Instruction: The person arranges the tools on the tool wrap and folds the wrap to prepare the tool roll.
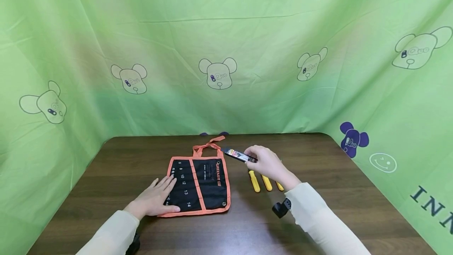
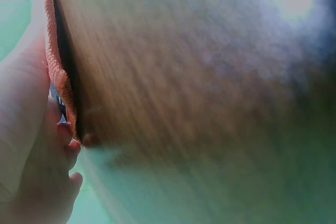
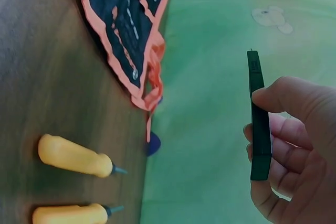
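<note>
A black tool pouch (image 1: 210, 184) with orange trim, printed numbers and orange ties lies flat on the table. My left hand (image 1: 155, 198) rests on its left edge with the fingers extended; the left wrist view has the hand (image 2: 31, 135) beside the pouch's orange border (image 2: 51, 40). In my right hand (image 1: 263, 160) I pinch a slim dark flat case (image 1: 238, 154) with a printed label, held near the pouch's upper right corner. The right wrist view has the case (image 3: 259, 129) edge-on, between thumb and fingers.
Several yellow-handled tools (image 1: 254, 182) lie on the brown table (image 1: 131, 156) right of the pouch, partly hidden under my right hand and wrist. Their thin shafts show in the right wrist view beyond a yellow handle (image 3: 73, 156). A green printed curtain (image 1: 219, 109) hangs behind the table.
</note>
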`<move>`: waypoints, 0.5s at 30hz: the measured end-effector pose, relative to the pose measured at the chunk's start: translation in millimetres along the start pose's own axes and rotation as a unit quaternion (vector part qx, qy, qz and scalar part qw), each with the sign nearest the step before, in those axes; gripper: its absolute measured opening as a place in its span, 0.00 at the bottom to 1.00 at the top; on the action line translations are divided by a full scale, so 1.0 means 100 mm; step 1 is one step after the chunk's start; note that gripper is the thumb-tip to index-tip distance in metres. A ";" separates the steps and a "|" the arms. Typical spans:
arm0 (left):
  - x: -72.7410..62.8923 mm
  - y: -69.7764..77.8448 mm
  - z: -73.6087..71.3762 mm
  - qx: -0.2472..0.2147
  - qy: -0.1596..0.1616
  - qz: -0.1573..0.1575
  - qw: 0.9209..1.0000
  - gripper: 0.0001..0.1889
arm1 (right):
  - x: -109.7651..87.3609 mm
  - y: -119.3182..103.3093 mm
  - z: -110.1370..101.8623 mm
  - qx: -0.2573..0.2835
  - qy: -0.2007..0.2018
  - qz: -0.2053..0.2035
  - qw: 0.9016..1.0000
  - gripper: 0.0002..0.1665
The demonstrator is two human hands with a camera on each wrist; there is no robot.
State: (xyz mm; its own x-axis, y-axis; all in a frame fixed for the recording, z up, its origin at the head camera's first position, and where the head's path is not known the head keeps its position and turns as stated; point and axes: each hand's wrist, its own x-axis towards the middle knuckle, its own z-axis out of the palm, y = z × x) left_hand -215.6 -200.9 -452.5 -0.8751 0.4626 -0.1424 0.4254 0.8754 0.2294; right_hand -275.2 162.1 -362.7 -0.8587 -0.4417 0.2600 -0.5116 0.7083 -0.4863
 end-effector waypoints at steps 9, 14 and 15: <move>-0.01 -0.01 0.02 -0.004 0.003 -0.001 1.000 0.51 | -0.03 -0.06 0.21 -0.011 -0.007 -0.032 0.999 0.09; 0.00 -0.01 0.01 0.001 0.003 0.000 1.000 0.51 | -0.04 -0.10 0.32 -0.025 -0.015 -0.045 0.999 0.09; 0.00 -0.01 0.01 0.001 0.003 0.001 1.000 0.51 | -0.04 -0.11 0.34 -0.028 -0.016 -0.047 0.998 0.09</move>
State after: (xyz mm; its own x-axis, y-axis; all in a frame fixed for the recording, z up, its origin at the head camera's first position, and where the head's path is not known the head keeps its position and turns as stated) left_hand -215.7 -201.5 -453.4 -0.8757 0.4629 -0.1371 0.4269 0.8751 0.2279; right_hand -264.9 137.8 -386.7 -0.8062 -0.5241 0.2744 -0.5910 0.6930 -0.4128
